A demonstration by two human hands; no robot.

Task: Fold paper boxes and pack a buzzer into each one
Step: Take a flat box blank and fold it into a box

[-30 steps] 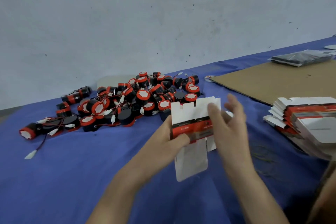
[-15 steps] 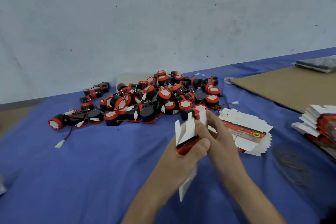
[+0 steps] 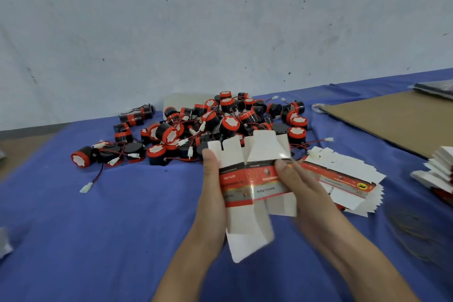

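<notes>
The red-and-white printed paper box (image 3: 255,179) is held above the blue cloth-covered surface (image 3: 110,228). It is pinched at its left edge by the left hand (image 3: 210,193) and on its right panel by the right hand (image 3: 301,191). Half a second ago it was seen nearly edge-on and squeezed narrow. Now it is opened out, so that two printed panels and the crease between them are turned to the camera. The left thumb has been shifted from across the red band to the left edge.

Only the thumbs are seen on the front. The other fingers are hidden behind the paper, so their spread cannot be told. The lower flaps and the right hand are blurred.

Just right of the right fingers, a fanned stack of flat white-and-red box blanks (image 3: 343,179) lies on the surface, partly covered by that hand. Further right, a second stack of blanks (image 3: 438,171) is cut off by the frame edge.

Beyond the fingers, a heap of round black-and-red buzzers (image 3: 220,125) with red wires and white plugs is spread. Its near part is hidden by the box's upper flaps. Far right, a brown cardboard sheet (image 3: 397,120) is laid.
</notes>
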